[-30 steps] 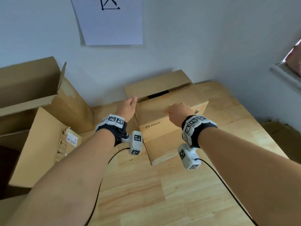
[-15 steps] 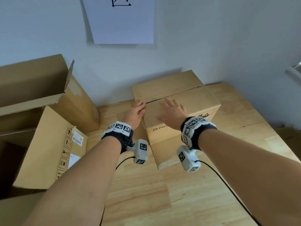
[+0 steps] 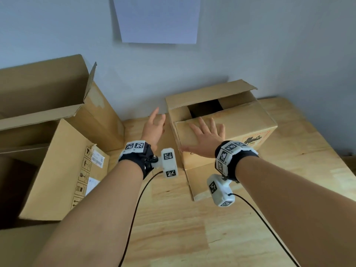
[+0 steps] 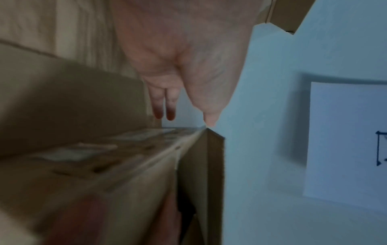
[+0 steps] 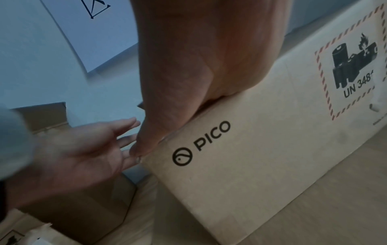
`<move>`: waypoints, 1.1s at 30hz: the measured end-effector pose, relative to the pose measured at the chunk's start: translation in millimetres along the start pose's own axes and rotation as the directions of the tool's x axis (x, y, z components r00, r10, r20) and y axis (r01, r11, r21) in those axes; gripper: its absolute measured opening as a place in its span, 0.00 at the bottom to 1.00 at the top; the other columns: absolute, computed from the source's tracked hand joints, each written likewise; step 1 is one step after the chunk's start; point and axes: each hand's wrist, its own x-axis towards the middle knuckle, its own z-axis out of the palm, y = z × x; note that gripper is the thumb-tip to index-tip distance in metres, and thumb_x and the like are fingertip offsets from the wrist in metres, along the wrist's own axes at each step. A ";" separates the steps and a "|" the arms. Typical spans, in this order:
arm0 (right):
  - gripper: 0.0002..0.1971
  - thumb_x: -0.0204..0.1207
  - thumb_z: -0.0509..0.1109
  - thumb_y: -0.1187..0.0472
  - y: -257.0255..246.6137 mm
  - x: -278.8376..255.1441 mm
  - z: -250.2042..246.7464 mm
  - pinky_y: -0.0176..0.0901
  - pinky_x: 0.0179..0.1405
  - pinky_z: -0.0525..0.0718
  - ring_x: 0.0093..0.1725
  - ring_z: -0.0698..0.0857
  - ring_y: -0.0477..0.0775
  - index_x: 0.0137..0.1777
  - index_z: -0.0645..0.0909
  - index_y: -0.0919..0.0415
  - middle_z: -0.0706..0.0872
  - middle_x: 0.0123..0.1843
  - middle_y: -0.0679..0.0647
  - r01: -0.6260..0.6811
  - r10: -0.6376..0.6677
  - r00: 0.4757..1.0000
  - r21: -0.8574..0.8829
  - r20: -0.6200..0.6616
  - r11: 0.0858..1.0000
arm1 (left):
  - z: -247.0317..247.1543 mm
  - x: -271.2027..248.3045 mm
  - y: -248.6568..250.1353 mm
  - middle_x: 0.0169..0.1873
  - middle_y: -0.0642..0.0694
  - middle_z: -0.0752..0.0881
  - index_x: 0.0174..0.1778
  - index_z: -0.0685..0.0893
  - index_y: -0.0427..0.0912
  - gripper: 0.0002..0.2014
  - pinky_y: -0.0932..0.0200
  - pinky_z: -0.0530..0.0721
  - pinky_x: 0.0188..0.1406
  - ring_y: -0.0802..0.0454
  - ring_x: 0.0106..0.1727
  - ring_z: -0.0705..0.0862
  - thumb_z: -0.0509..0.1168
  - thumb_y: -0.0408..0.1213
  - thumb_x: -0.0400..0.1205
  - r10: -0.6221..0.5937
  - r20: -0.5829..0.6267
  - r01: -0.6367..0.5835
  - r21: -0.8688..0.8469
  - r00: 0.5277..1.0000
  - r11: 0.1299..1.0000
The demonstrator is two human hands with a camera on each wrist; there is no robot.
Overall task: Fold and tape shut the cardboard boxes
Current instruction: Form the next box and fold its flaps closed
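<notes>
A small brown PICO cardboard box (image 3: 250,124) stands on the wooden table against the wall. Its near top flap lies flat under my right hand (image 3: 207,134), which presses on it with straight, spread fingers. The far flap (image 3: 210,91) stands lifted, leaving a dark gap into the box. In the right wrist view my right palm (image 5: 201,66) rests on the box's top edge above the PICO print (image 5: 211,137). My left hand (image 3: 154,126) hovers open just left of the box, apart from it, fingers straight; it also shows as my left hand (image 5: 87,145) in the right wrist view.
Large open cardboard boxes (image 3: 57,151) crowd the table's left side, flaps up. A loose flap (image 3: 204,182) lies flat on the table in front of the small box. A white sheet (image 3: 158,20) hangs on the wall. Bare wooden tabletop (image 3: 173,228) stretches near me.
The far flap, shut half a second ago, has sprung up and the box gapes. My left hand has left the box's corner and moved left and up. My right hand stays pressing.
</notes>
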 end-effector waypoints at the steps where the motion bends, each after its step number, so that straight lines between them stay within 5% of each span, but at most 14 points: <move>1: 0.50 0.64 0.51 0.19 0.2 0.0 -0.1 0.70 0.75 0.32 0.82 0.31 0.64 0.82 0.40 0.41 0.34 0.84 0.49 -0.002 0.002 1.000 0.007 -0.006 1.000 | 5.1 3.0 8.3 0.81 0.50 0.64 0.78 0.61 0.68 0.25 0.44 0.75 0.72 0.48 0.75 0.72 0.58 0.51 0.85 -0.033 0.015 0.034 -0.016 0.999 0.999; 5: 0.49 0.65 0.51 0.19 -0.7 -1.0 0.5 0.70 0.75 0.33 0.82 0.32 0.64 0.82 0.41 0.40 0.35 0.85 0.49 0.000 0.000 1.000 0.026 -0.024 1.000 | 22.3 10.8 29.4 0.81 0.51 0.63 0.79 0.58 0.69 0.23 0.44 0.76 0.66 0.43 0.73 0.73 0.52 0.49 0.88 -0.117 0.103 0.115 0.028 0.988 0.993; 7: 0.49 0.66 0.53 0.20 0.5 -1.6 0.1 0.69 0.75 0.33 0.82 0.33 0.63 0.83 0.43 0.41 0.37 0.85 0.50 0.013 -0.011 0.999 0.043 -0.049 0.999 | 25.1 14.3 24.4 0.67 0.54 0.77 0.79 0.60 0.69 0.23 0.51 0.80 0.48 0.53 0.48 0.80 0.54 0.47 0.88 -0.107 0.113 0.092 0.131 0.988 0.987; 9: 0.45 0.70 0.58 0.26 4.9 -2.2 -1.8 0.66 0.77 0.35 0.83 0.36 0.61 0.83 0.49 0.44 0.40 0.85 0.49 0.036 -0.024 0.994 0.108 -0.111 0.994 | 25.6 12.1 16.4 0.60 0.57 0.80 0.80 0.58 0.68 0.26 0.55 0.78 0.42 0.58 0.39 0.74 0.56 0.44 0.88 -0.092 0.112 0.064 0.228 0.989 0.972; 11: 0.40 0.75 0.62 0.35 13.1 -0.9 -5.5 0.63 0.78 0.37 0.83 0.38 0.58 0.83 0.52 0.46 0.40 0.85 0.49 0.039 -0.001 0.981 0.196 -0.192 0.980 | 25.4 10.9 13.8 0.78 0.51 0.68 0.81 0.51 0.67 0.30 0.50 0.81 0.54 0.52 0.52 0.80 0.57 0.44 0.87 -0.078 0.112 0.050 0.230 0.991 0.972; 14: 0.38 0.77 0.63 0.41 34.6 6.1 -16.1 0.64 0.78 0.38 0.83 0.36 0.63 0.83 0.49 0.44 0.36 0.85 0.49 -0.073 0.130 0.965 0.246 -0.227 0.966 | 26.7 13.1 16.4 0.83 0.47 0.56 0.83 0.44 0.60 0.35 0.35 0.74 0.70 0.39 0.77 0.69 0.59 0.44 0.86 -0.162 0.082 0.142 0.213 0.983 0.967; 18: 0.35 0.77 0.57 0.35 76.7 13.1 -33.4 0.69 0.77 0.34 0.81 0.35 0.69 0.82 0.49 0.37 0.35 0.85 0.50 -0.297 0.350 0.922 0.277 -0.165 0.914 | 29.2 11.1 19.1 0.69 0.45 0.79 0.75 0.71 0.42 0.21 0.48 0.77 0.64 0.45 0.65 0.79 0.54 0.46 0.88 -0.182 0.092 0.152 0.264 0.979 0.952; 20: 0.35 0.74 0.57 0.30 97.6 12.4 -39.7 0.74 0.75 0.35 0.81 0.36 0.72 0.80 0.52 0.34 0.36 0.85 0.49 -0.396 0.453 0.880 0.308 -0.139 0.865 | 30.9 10.5 16.9 0.61 0.45 0.82 0.69 0.77 0.40 0.20 0.47 0.78 0.64 0.47 0.58 0.80 0.52 0.48 0.88 -0.201 0.092 0.170 0.269 0.975 0.948; 26: 0.34 0.73 0.57 0.29 115.7 0.3 -43.0 0.71 0.75 0.50 0.79 0.52 0.71 0.78 0.52 0.31 0.43 0.84 0.56 -0.498 0.557 0.826 0.348 -0.089 0.794 | 31.9 8.6 18.1 0.60 0.46 0.83 0.68 0.76 0.40 0.24 0.41 0.78 0.65 0.43 0.60 0.81 0.50 0.54 0.87 -0.251 0.095 0.207 0.333 0.963 0.920; 33: 0.33 0.71 0.63 0.37 102.3 -21.8 -27.3 0.77 0.72 0.57 0.76 0.53 0.76 0.75 0.53 0.27 0.46 0.82 0.58 -0.480 0.562 0.826 0.456 -0.055 0.750 | 18.8 5.2 -9.9 0.55 0.35 0.86 0.61 0.79 0.36 0.25 0.37 0.80 0.63 0.35 0.57 0.84 0.48 0.53 0.87 -0.270 0.116 0.207 0.384 0.956 0.900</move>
